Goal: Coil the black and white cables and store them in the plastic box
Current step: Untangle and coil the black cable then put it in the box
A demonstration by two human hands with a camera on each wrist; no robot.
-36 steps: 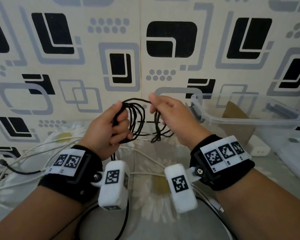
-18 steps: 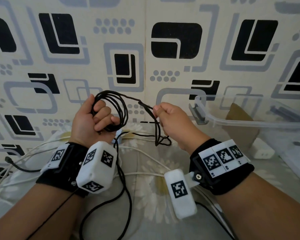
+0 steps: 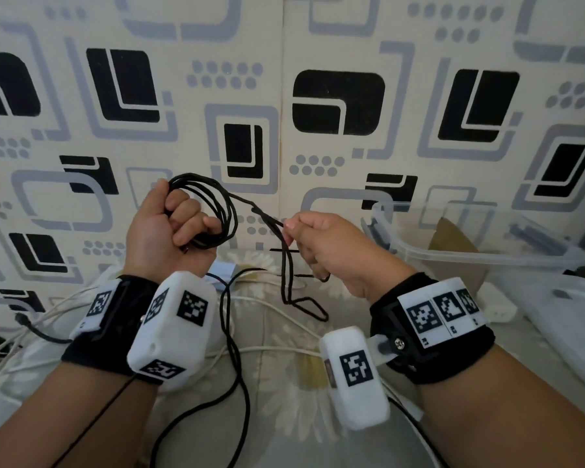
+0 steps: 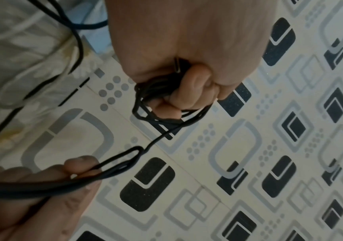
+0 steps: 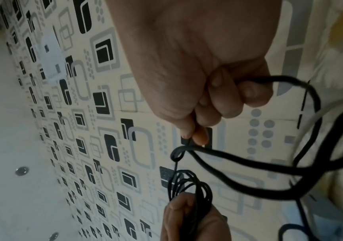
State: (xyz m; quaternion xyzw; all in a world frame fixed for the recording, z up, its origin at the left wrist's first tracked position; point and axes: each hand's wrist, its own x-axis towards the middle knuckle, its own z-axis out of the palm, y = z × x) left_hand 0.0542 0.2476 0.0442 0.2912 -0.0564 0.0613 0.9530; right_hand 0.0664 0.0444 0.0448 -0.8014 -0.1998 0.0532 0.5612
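The left hand (image 3: 169,238) gripped a bundle of black cable (image 3: 213,211) loops, fingers (image 3: 196,224) curled tight around it. To the right of that bundle, the right hand (image 3: 331,248) pinched a knotted stretch of the same cable, 1 taut strand running between them. The rest trailed down onto the floral bed (image 3: 284,417). The plastic box (image 3: 487,258) stood right of both hands, nearer the right one; white cables (image 3: 277,349) lay uncoiled below.

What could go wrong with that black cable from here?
The strand between the left hand holding the coil and the right hand pinching the black cable shows a small knot-like twist; pulling may tighten it. The loose tail hangs over the white cables and could snag them.
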